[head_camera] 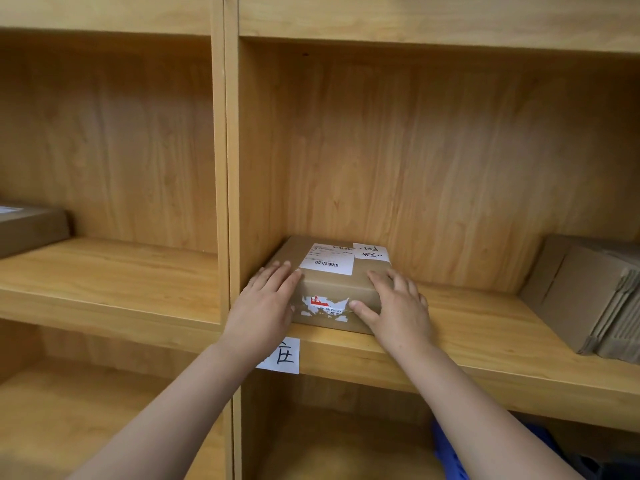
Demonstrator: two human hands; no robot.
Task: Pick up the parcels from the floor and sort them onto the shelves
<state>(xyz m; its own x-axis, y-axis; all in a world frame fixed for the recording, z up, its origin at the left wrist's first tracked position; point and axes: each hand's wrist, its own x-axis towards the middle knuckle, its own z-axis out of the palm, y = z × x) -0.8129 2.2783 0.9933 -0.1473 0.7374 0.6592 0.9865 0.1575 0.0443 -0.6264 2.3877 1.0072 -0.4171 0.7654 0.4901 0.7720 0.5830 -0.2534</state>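
Observation:
A small brown cardboard parcel (332, 284) with a white shipping label and a handwritten paper tag rests on the middle wooden shelf (485, 341), tucked into its left rear corner against the upright panel. My left hand (265, 306) grips its left front corner, fingers laid over the top. Gripping the right front corner is my right hand (394, 304), thumb on the front face and fingers over the top edge. Torn red and white tape shows on the front face between my hands.
A paper label (282, 355) with handwriting sticks to the shelf's front edge below the parcel. A stack of flat cardboard (588, 296) lies at the right of the same shelf. Another brown parcel (31, 228) sits in the left bay. Something blue (446, 452) shows on the lower shelf.

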